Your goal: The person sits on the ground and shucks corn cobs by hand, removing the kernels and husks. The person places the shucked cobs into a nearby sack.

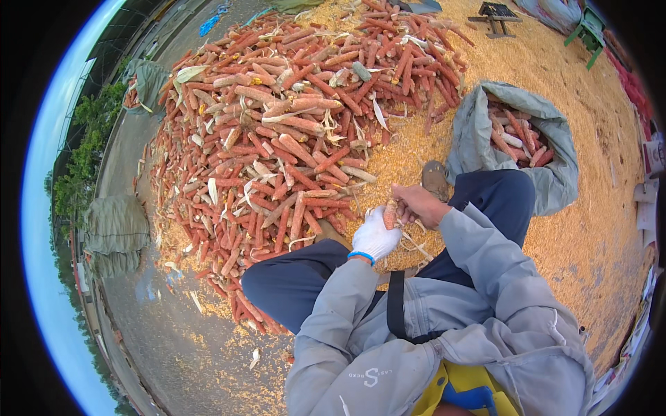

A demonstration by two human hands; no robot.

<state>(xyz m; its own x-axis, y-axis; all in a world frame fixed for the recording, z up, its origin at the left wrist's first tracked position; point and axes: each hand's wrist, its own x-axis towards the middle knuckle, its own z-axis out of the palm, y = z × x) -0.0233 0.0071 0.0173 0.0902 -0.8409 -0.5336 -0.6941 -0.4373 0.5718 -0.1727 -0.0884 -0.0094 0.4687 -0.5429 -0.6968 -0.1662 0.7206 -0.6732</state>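
Note:
My left hand (375, 235), in a white glove with a blue cuff, grips a short corncob (390, 214) between my knees. The bare right hand (420, 204) is at the same cob, its fingers bent against the cob's right side; what the fingertips hold is partly hidden. Strips of dry husk (416, 245) hang just below the hands. A large heap of reddish shelled corncobs (291, 130) lies in front and to the left. To the right of the heap, beside my right knee, stands a woven sack (559, 135), its mouth wide, with cobs inside (520, 136).
Loose yellow kernels (583, 229) cover the ground to the right and under the heap. Filled sacks (115, 223) stand at the left. A small wooden stool-like stand (497, 20) and a green plastic stool (589, 32) are at the top right. My boot (435, 179) rests on kernels.

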